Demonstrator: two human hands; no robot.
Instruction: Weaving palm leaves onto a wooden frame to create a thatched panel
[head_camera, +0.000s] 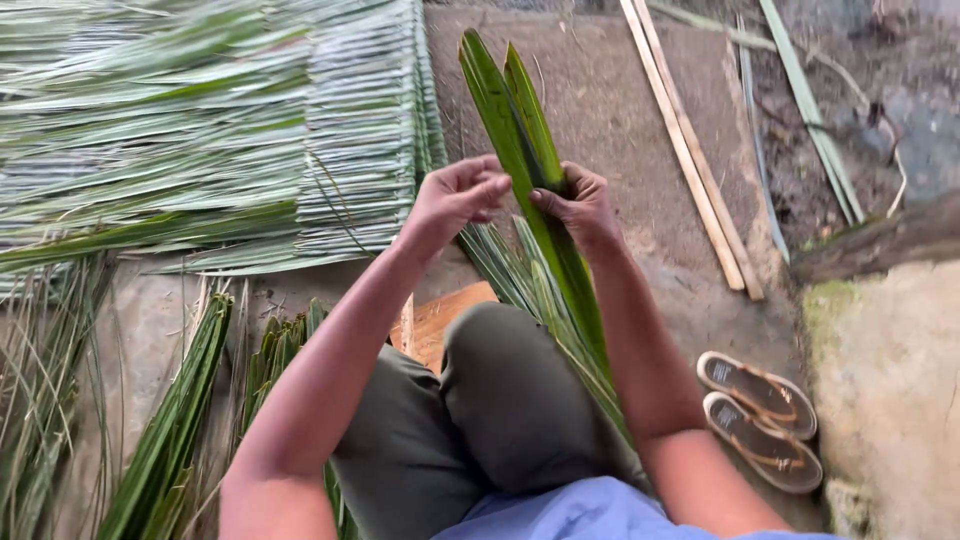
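Note:
A long green palm leaf (513, 117), folded lengthwise, points up and away from me over the concrete floor. My right hand (578, 205) grips its middle. My left hand (458, 196) pinches the leaf's left edge with curled fingertips, right beside the other hand. Under both hands a bundle of more green leaves (520, 272) lies across my lap. My knees in dark green trousers (500, 400) fill the lower centre.
A woven panel of dried leaves (200, 130) covers the floor at upper left. Loose leaf bundles (170, 420) lie at lower left. Two thin wooden slats (690, 150) run diagonally at upper right. A pair of sandals (760, 415) sits at right beside a stone slab (890, 390).

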